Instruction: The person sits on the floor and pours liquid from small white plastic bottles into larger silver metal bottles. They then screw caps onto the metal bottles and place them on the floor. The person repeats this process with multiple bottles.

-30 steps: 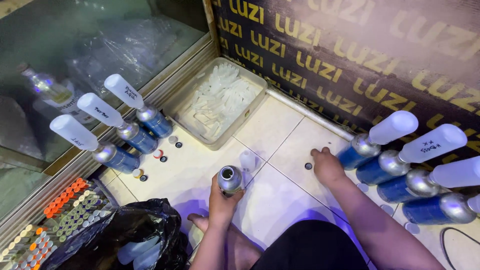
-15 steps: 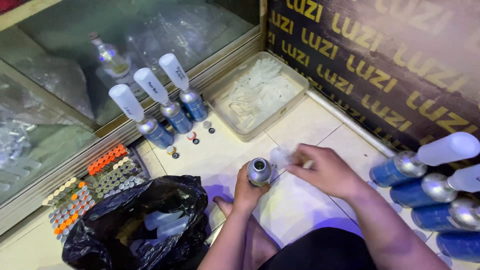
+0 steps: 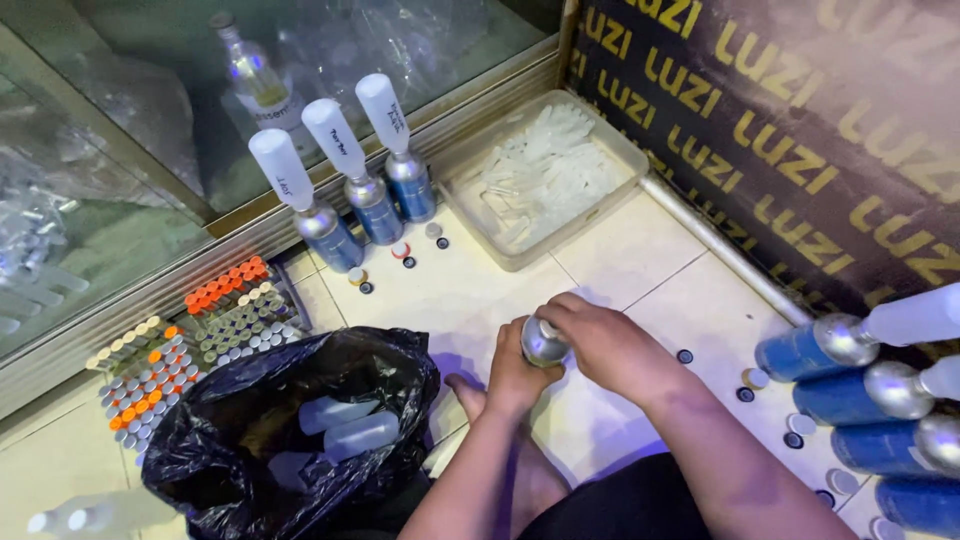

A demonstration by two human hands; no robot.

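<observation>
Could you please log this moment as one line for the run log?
left hand: grips silver bottle | right hand: on bottle top | nearby: black bag, clear tray | floor: white tiles

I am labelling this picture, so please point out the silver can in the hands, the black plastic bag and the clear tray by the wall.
silver can (image 3: pixel 543 343): head view, on its shiny shoulder.
black plastic bag (image 3: pixel 395 370): head view, on its right side.
clear tray (image 3: pixel 632 160): head view, on its right rim.
</observation>
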